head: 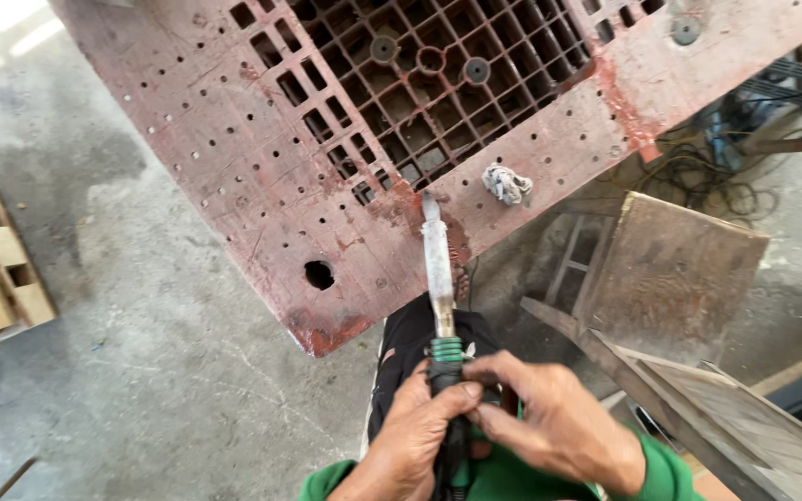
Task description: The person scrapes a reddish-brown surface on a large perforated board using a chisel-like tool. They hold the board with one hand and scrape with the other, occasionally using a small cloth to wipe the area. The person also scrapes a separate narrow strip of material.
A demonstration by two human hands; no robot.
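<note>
Here the left hand [420,431] and the right hand [549,422] both close around the green-wrapped black grip of a heat tool [440,306]. Its long, pale, grimy metal barrel points up, the tip resting on the edge of a worn red plastic pallet [262,148], just beside a crumpled white rag [507,184].

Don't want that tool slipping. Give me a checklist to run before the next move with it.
1. Both hands on the tool: left hand and right hand grip its black handle. Ok.
2. Tool tip position: over the red pallet edge; contact cannot tell.
3. Fingers away from the metal shaft: on the handle below the green band. Ok.
4. Rag away from the tip: lies apart, to its right. Ok.
5. Cable: hidden under the hands. Cannot tell.
</note>
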